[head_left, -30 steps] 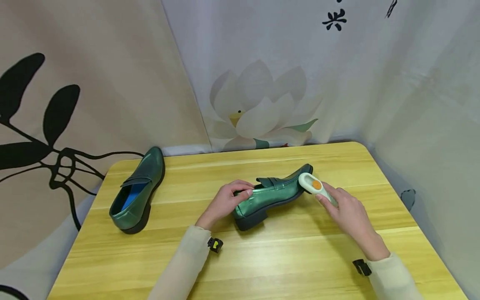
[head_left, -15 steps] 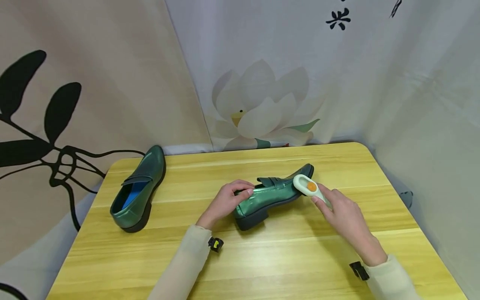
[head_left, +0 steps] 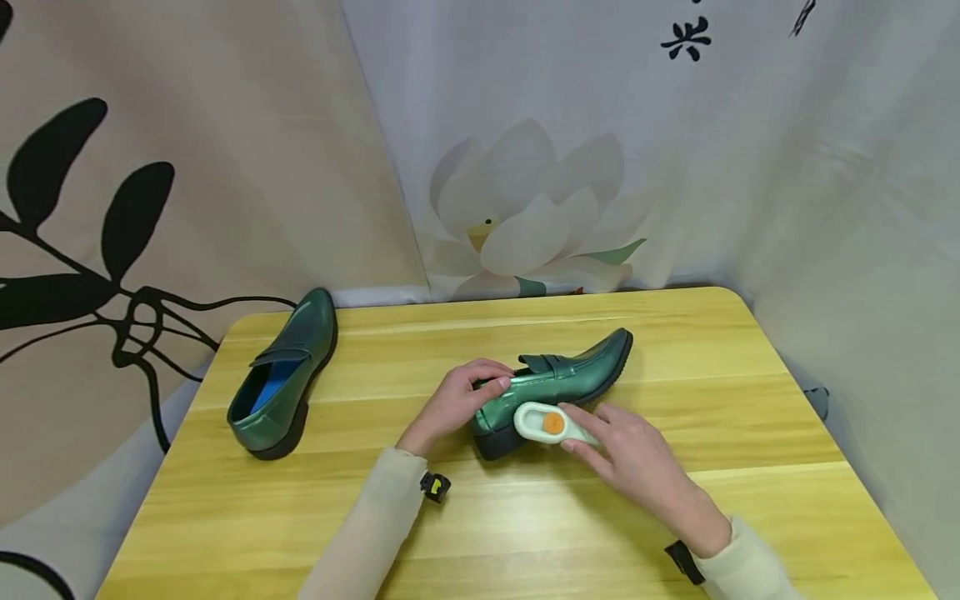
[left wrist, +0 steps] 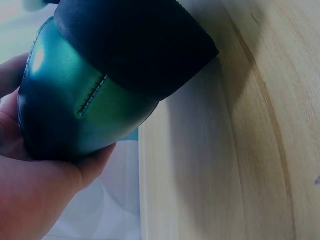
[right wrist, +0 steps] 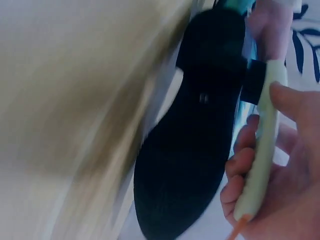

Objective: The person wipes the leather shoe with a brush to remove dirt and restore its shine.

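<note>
1. Two hands are busy as I watch from far off: the left hand (head_left: 457,402) pinches the green shoe (head_left: 577,379) at its heel end.
2. The right hand (head_left: 641,462) is curled snugly round a white brush (head_left: 553,423).
3. That shoe is near the middle of the table (head_left: 525,533), toe pointing right and away; the other shoe (head_left: 279,383) sits apart at the left.
4. I think the step is brushing the near side, by the heel. My right wrist view is blurry, so I can't tell if the brush touches.
5. Next, I'd want a soft stroke there, with the shoe held firm.
</note>
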Tool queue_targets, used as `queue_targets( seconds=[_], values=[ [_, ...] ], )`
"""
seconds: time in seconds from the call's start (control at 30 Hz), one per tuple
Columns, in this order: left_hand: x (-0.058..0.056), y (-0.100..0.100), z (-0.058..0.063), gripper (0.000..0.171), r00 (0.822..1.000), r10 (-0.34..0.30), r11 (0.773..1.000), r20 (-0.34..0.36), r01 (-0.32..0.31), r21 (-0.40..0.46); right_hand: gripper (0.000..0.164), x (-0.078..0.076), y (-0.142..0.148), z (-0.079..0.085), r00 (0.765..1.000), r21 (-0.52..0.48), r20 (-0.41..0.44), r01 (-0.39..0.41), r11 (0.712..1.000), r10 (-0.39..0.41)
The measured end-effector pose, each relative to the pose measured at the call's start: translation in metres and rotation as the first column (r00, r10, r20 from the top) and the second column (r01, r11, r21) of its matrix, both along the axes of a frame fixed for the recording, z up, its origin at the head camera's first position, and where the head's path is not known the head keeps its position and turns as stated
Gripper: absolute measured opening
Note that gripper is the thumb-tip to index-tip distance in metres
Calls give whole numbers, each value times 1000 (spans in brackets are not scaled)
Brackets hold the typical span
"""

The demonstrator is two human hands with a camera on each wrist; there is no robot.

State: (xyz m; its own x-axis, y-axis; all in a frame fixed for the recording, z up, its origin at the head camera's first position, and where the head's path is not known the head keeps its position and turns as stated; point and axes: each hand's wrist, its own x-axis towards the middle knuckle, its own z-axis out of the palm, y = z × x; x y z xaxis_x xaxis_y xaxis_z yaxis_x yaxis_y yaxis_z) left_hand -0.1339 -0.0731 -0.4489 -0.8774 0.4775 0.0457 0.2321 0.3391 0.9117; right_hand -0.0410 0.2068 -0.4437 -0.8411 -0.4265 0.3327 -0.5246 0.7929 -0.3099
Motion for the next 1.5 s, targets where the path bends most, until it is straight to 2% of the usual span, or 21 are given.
queue_targets(
  seconds=[0.2,0.4,0.47,0.67,0.73,0.87,0.93,1.13,1.2,1.27,1.4,1.5],
  values=[
    [0,-1,1,27,1000,14,1000,3,-14,12,49,-2,-16,-1,999,25,-21,-25,999,25],
    [0,-2,0,26,1000,18,999,2,-18,27,47,-5,-27,0,993,31,-50,-105,994,106],
    [0,-1,1,26,1000,10,1000,5,-10,29,47,-5,-27,2,995,22,-39,-90,996,91],
    [1,0,0,25,1000,10,999,26,-11,31,50,-6,-24,3,1000,-30,-25,17,999,-17],
    [1,0,1,26,1000,13,999,23,-13,29,49,-7,-26,2,999,-35,-40,4,999,-6],
    [0,0,0,27,1000,3,1000,15,-3,23,49,-7,-32,0,996,-12,-56,-76,997,75],
    [0,0,0,27,1000,-9,1000,14,9,17,49,-7,-32,0,995,-8,-65,-82,997,81],
    [-3,-4,0,27,998,-50,998,24,49,32,51,-12,-24,3,997,-62,-72,36,997,-41],
    [-3,-6,0,27,998,-54,998,36,53,45,51,-13,-23,4,996,-69,-69,53,996,-58],
    [-4,-7,0,27,997,-55,997,45,52,50,52,-13,-25,4,996,-70,-73,41,997,-46],
    [-4,-7,0,25,997,-57,996,50,53,65,50,-10,-33,1,994,-36,-101,-36,999,32],
    [-4,-6,0,25,997,-63,995,43,59,76,50,-11,-33,2,993,-26,-111,-35,999,32]
  ],
)
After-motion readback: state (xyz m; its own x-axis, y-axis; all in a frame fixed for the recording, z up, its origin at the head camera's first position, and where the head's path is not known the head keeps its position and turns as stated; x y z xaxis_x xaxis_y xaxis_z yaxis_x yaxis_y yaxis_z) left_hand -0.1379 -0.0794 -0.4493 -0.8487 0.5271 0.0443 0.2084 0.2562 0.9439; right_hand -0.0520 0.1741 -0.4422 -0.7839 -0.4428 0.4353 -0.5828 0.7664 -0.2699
